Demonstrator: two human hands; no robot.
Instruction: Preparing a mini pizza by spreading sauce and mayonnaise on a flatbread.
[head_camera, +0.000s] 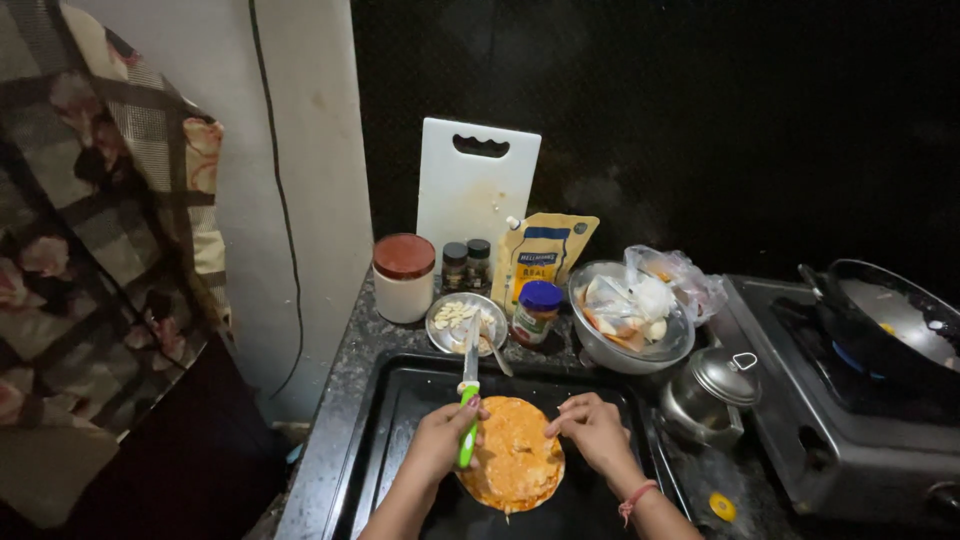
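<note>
stove (850, 440): far right, dark pan (890, 325) on burner
tray (400, 400): black, on counter under both hands
cutting board (476, 185): white, upright against back wall
bowl (630, 350): steel, holds wrapped food, behind tray
kettle (712, 395): steel, just right of tray
flatbread (515, 455): round, orange sauce on top, lies in tray between the hands
left hand (440, 440): fingers closed around knife handle
right hand (595, 428): fingertips pressing flatbread's right edge, holding nothing
knife (468, 400): green handle, blade pointing away toward small plate (465, 322)
</note>
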